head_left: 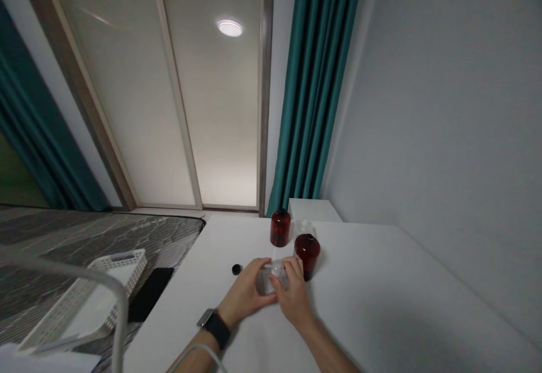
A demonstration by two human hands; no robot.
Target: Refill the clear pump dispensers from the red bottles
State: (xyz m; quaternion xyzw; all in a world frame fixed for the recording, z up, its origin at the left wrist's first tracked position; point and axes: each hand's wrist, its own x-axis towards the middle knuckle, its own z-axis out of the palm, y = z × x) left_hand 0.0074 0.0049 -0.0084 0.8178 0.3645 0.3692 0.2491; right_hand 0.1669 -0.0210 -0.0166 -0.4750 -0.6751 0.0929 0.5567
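A clear bottle [265, 284] is on the white table [359, 305] between my hands. My left hand [243, 294] is wrapped around its left side, with a dark-banded watch [215, 327] on the wrist. At the bottle's top, the fingers of my right hand [294, 299] close in around the neck; whether they pinch a cap there is too small to tell. Just beyond my right hand stands a reddish-brown bottle [307, 251]. Another reddish-brown bottle [280, 229] is farther back, beside a second clear bottle [305, 226]. Left of my hands lies a small black cap [237, 270].
A white perforated basket [68, 311] is at the lower left, near a black flat object [150, 294]. A pale curved tube [121, 316] crosses the left foreground. Behind the table are a white cabinet [315, 209], a teal curtain [317, 91] and a grey wall [444, 108] on the right.
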